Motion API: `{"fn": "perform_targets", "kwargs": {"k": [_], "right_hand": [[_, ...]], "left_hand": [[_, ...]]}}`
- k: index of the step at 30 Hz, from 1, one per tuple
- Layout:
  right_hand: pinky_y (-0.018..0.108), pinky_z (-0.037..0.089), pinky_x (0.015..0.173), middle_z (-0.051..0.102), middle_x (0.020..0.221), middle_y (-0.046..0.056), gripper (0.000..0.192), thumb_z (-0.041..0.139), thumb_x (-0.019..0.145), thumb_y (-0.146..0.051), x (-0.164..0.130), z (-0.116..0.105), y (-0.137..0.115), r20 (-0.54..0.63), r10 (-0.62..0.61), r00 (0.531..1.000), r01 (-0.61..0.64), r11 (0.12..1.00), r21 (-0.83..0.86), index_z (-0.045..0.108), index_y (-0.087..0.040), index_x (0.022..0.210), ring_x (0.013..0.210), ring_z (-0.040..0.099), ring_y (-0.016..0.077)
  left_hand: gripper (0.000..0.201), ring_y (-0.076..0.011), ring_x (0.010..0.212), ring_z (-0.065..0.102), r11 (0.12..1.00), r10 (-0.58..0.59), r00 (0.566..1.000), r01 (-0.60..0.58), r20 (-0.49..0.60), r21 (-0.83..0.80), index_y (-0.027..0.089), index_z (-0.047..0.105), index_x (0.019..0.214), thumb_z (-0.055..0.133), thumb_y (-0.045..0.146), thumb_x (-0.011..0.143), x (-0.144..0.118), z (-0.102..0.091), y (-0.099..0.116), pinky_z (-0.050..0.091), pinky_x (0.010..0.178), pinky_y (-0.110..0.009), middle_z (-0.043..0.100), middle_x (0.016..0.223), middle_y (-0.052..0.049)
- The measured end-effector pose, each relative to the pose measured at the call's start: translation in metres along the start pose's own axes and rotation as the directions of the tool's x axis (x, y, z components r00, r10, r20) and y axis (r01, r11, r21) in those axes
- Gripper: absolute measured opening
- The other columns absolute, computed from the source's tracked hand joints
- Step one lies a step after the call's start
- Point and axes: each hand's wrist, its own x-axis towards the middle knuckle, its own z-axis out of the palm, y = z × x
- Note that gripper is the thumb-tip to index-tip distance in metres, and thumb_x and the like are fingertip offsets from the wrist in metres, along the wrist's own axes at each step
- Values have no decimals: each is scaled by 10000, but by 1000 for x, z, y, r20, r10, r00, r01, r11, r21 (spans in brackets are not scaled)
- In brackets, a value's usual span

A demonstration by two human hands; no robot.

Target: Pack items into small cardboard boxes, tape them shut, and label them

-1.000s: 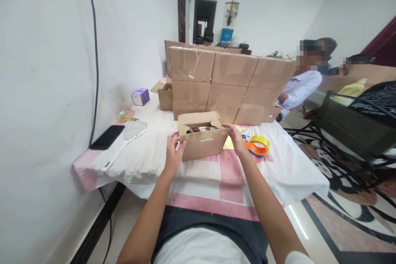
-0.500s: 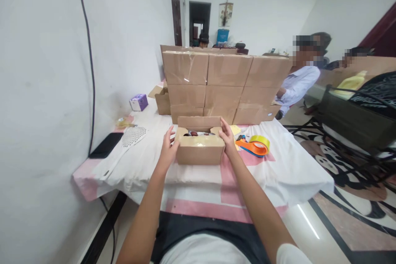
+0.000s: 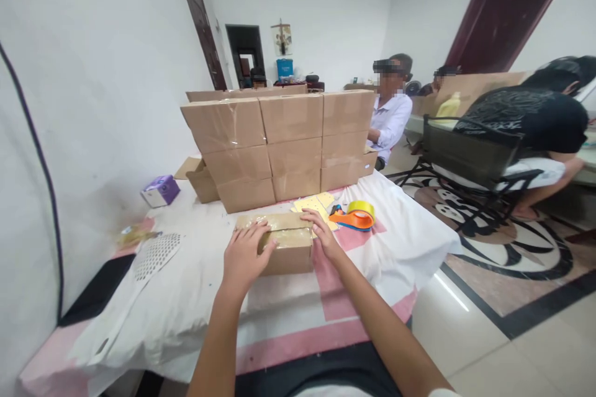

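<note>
I'm pressing both hands flat on the small cardboard box (image 3: 279, 249), which is sitting on the white-and-pink sheet (image 3: 195, 285) just ahead of me. A second ago its flaps were standing open with dark contents showing; now they are folded down, so the closing step looks done and the box seems ready for sealing. My left hand (image 3: 243, 253) is resting palm-down on the lid at 9 o'clock of the box, fingers spread, clasping nothing. My right hand (image 3: 321, 234) is lying along the lid's far right edge at 2 o'clock, also flat, holding nothing. The orange tape dispenser with its yellow roll (image 3: 354, 216) is waiting near the box at 2 o'clock, beside some yellow cards (image 3: 311, 203). The wall of stacked sealed boxes (image 3: 279, 142) is standing at 12 o'clock. A flat white perforated tool (image 3: 156, 254) is lying at 9 o'clock. Other people are working beyond, at 1 o'clock.
</note>
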Motion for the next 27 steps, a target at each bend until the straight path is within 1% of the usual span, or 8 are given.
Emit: {"fn": "perform_targets", "kwargs": {"k": [3,5,8,11,13,15,21,27], "right_hand": [[443,389,1189,577,1474,60,437,560,943,-568,-20,-1,5,-91,69,993,-72,997,-25,680,-343,1298,1402,505,267],[457,422,1161,612,1427,82,430,578,938,-509,-36,-9,11,-250,106,963,-117,993,-31,662,-314,1312,1345,549,272],[502,411,1170,648,1360,104,417,589,911,-466,-55,-36,22,-520,122,845,-170,984,-45,659,-270,1271,1313,566,290],[531,374,1188,630,1384,130,500,616,853,-481,-61,-68,31,-668,114,735,-212,975,-66,640,-216,1276,1346,539,316],[521,363,1187,608,1413,151,578,641,807,-515,-56,-85,36,-689,143,710,-242,969,-47,629,-180,1278,1363,521,331],[494,384,1160,615,1395,155,595,648,775,-556,-47,-94,40,-667,183,722,-268,963,-26,639,-171,1228,1343,529,334],[394,495,915,672,920,43,349,657,756,-540,-14,-98,55,-593,197,781,-302,950,-82,597,-220,879,937,623,250],[347,479,725,591,732,-2,313,652,789,-516,21,-108,75,-674,223,704,-352,934,-59,509,-237,785,739,576,206]], "left_hand": [[336,-358,1193,640,999,32,999,-31,-21,36,334,689,1162,738,479,863,-8,-5,1,464,1054,-548,708,1330,-41],[452,-367,1165,631,997,43,999,-41,-23,64,341,684,1202,785,535,807,-12,-7,1,472,1030,-543,703,1332,-43],[532,-371,1124,620,995,40,999,-38,-22,94,340,694,1219,818,572,757,-14,-8,2,479,996,-531,715,1292,-51],[485,-352,1121,623,988,-45,998,38,45,147,331,717,1197,789,575,784,-9,-7,9,469,995,-505,716,1283,-41],[466,-347,1163,615,969,-148,985,127,89,214,316,727,1202,756,576,816,-4,-5,16,450,1012,-489,702,1317,-40],[462,-349,1216,597,944,-229,970,200,86,261,301,731,1215,725,578,845,0,-3,23,432,1028,-479,689,1346,-49],[449,-349,1234,587,909,-324,945,299,41,291,304,752,1186,697,603,856,16,3,16,403,1035,-481,690,1342,-62],[440,-335,1236,583,921,-280,955,239,95,308,327,758,1186,693,611,856,23,-3,-5,403,1000,-450,682,1352,-50]]}}
